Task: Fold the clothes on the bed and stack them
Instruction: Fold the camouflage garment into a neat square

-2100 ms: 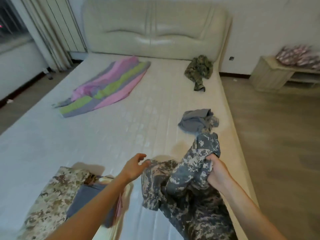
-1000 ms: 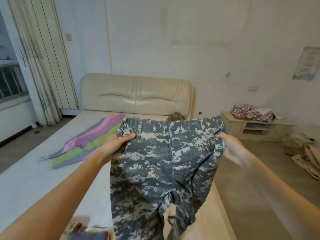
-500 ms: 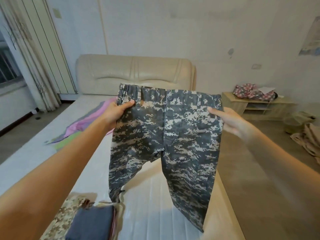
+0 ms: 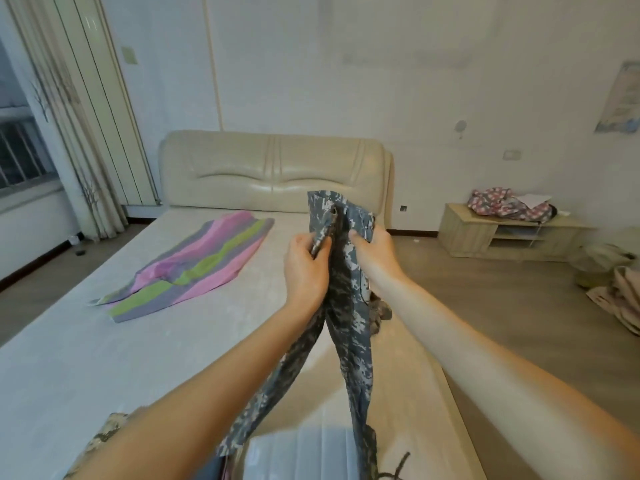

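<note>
I'm holding the grey camouflage trousers (image 4: 347, 308) in the air over the mattress (image 4: 156, 358), doubled lengthwise with the two waistband halves together and the legs hanging toward me. My left hand (image 4: 304, 268) pinches one waistband end between curled fingers and thumb. My right hand (image 4: 374, 251) grips the other, fingers wrapped behind the cloth. Next, I judge, I should lay them flat and fold the legs up. There is open room to my left, short of the striped cloth (image 4: 194, 268). The bed's right edge runs close beside the trousers, and a folded desert-camouflage piece (image 4: 100, 439) lies under my left elbow.
</note>
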